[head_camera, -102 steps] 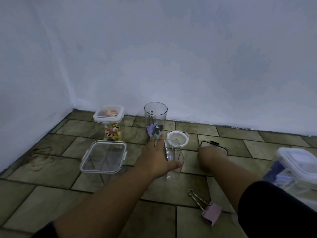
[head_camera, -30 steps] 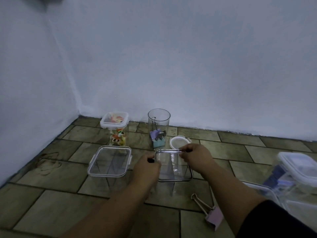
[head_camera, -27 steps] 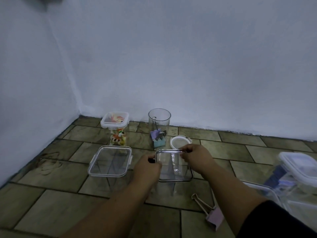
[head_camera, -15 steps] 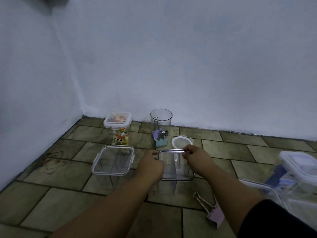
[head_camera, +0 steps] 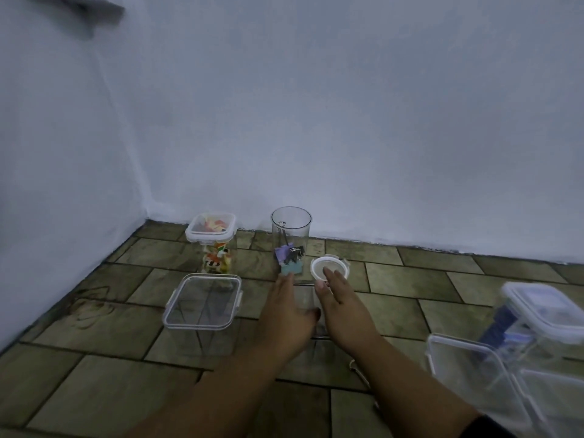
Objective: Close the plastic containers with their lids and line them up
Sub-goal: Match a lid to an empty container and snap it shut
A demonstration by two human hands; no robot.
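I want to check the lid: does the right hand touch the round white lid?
Cannot tell. In the head view the right hand overlaps the round white lid, fingertips across its near rim.

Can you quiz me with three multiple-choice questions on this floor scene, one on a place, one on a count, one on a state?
1. Where does the round white lid lie?
A. on the floor right of the round container
B. on that container
C. in a hand

2. How many hands press the middle container?
A. none
B. one
C. two

3. The round container is:
A. closed
B. open
C. tipped over

Answers: 1 A, the lid rests on tile; 2 C, left hand and right hand lie flat on it; 3 B, its rim is bare.
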